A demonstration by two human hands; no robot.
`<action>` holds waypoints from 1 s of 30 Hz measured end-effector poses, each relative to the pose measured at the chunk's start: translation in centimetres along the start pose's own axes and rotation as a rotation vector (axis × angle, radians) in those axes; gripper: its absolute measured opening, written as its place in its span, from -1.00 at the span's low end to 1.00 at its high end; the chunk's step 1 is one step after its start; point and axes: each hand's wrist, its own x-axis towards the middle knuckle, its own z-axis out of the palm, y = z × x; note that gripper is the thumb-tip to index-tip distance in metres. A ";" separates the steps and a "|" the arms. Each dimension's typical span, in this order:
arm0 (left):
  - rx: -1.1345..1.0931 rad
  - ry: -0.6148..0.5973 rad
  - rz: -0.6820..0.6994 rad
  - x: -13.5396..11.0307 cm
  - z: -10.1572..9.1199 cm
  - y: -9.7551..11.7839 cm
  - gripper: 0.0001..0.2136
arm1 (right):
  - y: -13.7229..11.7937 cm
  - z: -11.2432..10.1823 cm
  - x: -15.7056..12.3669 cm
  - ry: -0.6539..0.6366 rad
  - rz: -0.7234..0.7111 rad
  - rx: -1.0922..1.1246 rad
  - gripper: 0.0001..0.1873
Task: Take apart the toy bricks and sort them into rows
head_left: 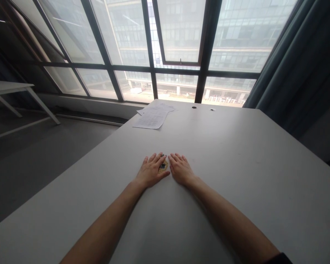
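My left hand (pixel 151 171) lies palm down on the white table (pixel 222 143), its fingers stretched out. Partly beneath its fingers and thumb is a small flat yellowish thing (pixel 164 169) with a dark patch in the middle; the hand covers much of it, so I cannot tell its kind. Close by on the right, my right hand (pixel 180 169) also rests flat with its fingers extended. Its fingertips are near the yellowish thing's right edge, and nothing shows in its grasp.
Printed paper sheets (pixel 151 118) overlap at the table's far left. Two round cable holes, one dark (pixel 194 107), sit near the far edge. Large framed windows (pixel 178 69) stand beyond, with a dark curtain (pixel 286 62) at right and another white table (pixel 11 87) at left.
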 end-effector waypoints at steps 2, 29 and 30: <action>-0.005 -0.004 -0.001 0.0 -0.1 0.0 -0.38 | 0.2 0.0 0.6 -0.008 0.030 -0.007 -0.46; -0.090 0.321 -0.164 -0.8 -1.2 -1.3 -0.64 | 2.5 -2.8 -7.9 -0.049 -0.026 0.076 -0.54; -0.090 0.303 -0.136 -1.3 -1.3 -1.8 -0.63 | 2.7 -3.0 -8.7 -0.066 -0.032 0.073 -0.54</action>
